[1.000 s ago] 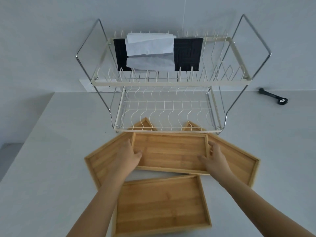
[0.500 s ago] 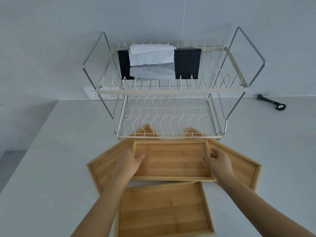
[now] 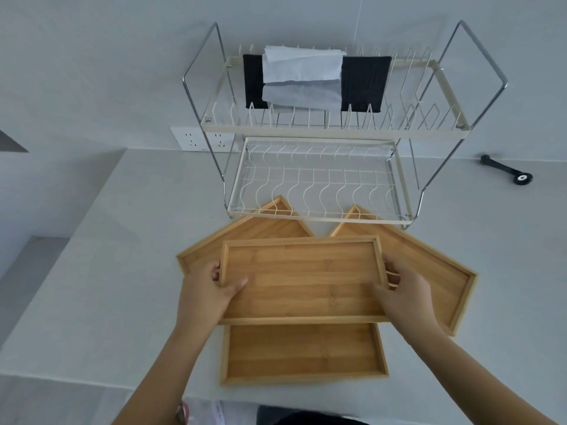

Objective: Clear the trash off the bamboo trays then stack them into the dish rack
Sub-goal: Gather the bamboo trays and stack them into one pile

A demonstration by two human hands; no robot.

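top bamboo tray gripped at both short ends: left hand and right hand closed on the rims, thumbs inside. raised over three other trays on the counter, just in front of the dish rack.

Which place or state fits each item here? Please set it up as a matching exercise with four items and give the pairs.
Items:
1. middle tray
2. near tray
3. white paper
4. black tool

Places or states:
A. on the counter, right of the rack
B. draped over the rack's top tier
C. held at both short ends by the left hand and right hand
D. flat on the counter, closest to the person

Pairs: 1-C, 2-D, 3-B, 4-A
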